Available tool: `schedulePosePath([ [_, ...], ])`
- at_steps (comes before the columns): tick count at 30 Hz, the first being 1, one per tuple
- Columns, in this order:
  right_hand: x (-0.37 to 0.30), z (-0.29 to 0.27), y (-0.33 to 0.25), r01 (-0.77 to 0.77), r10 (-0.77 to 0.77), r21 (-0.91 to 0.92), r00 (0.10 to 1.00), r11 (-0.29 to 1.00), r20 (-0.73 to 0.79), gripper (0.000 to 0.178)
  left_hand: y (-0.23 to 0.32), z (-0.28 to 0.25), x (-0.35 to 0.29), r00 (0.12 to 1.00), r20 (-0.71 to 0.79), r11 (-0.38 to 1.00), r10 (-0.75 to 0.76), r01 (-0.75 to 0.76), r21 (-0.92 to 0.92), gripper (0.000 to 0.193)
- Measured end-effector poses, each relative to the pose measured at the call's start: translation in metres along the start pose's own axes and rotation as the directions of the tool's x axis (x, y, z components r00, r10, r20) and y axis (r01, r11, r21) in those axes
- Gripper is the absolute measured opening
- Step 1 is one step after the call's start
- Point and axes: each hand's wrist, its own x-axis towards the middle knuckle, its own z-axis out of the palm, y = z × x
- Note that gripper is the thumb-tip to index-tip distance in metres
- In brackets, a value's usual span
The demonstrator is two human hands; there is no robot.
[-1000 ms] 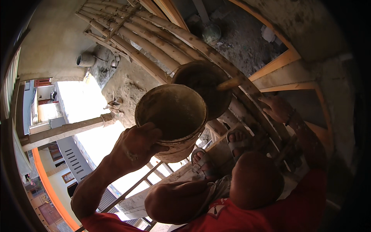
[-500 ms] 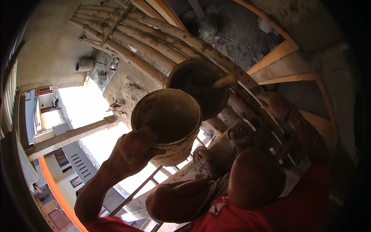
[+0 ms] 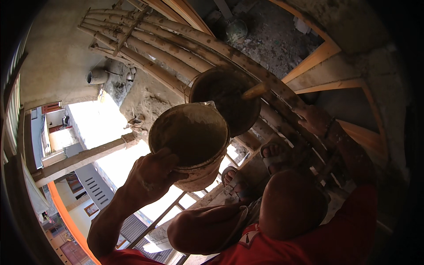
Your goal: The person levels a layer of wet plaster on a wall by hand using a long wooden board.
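Note:
My left hand (image 3: pixel 154 170) is closed over the near left rim of a mortar-stained bucket (image 3: pixel 198 174), with the thumb side at the rim. The bucket is tilted, its mouth facing up toward me, and its inside is dim with a grey coating. Just beyond it on the bamboo poles stands a second, dark bucket (image 3: pixel 204 84). A wooden handle (image 3: pixel 255 91) sticks out over that bucket's right side; the tool's other end is lost in shadow. Over to the right, my right hand (image 3: pixel 316 121) has its fingers bent over a bamboo pole (image 3: pixel 282 90).
Bamboo poles (image 3: pixel 163 44) form a platform with gaps, high above ground. My sandalled feet (image 3: pixel 236 179) rest at its near side. Orange-brown wooden frames (image 3: pixel 318 66) border openings at right. A concrete beam (image 3: pixel 84 157) crosses at left. A grey container (image 3: pixel 97 76) lies below by the wall.
The held bucket has turned slightly, so a pale tab on its far rim now shows. My right hand stays at the pole.

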Motion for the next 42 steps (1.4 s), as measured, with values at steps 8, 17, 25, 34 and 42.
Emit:
schedulePosePath([
  [8,0.001,0.002,0.000,-0.061,0.060,0.003,0.994,0.998,0.091,0.044,0.009,0.002,0.001,0.998,0.014,0.996,-0.066,0.067,-0.060,0.038],
  [17,0.004,0.008,-0.005,-0.018,0.018,-0.006,0.998,1.000,0.066,0.046,0.022,0.000,-0.009,0.982,0.034,0.982,-0.188,0.188,-0.017,0.031],
  [25,0.010,-0.009,-0.034,-0.018,0.019,0.062,1.000,0.998,-0.025,0.043,0.014,0.032,-0.060,0.837,-0.277,0.871,-0.471,0.393,-0.295,0.020],
  [34,0.101,-0.045,-0.112,0.291,-0.350,-0.264,0.912,0.919,-0.213,0.037,0.031,0.089,-0.183,0.333,-0.575,0.653,-0.747,0.528,-0.542,0.014],
  [42,0.137,-0.035,-0.122,0.335,-0.356,-0.504,0.933,0.796,0.057,0.041,0.049,0.173,-0.304,-0.272,-0.589,0.310,-0.761,0.645,-0.699,0.026],
])
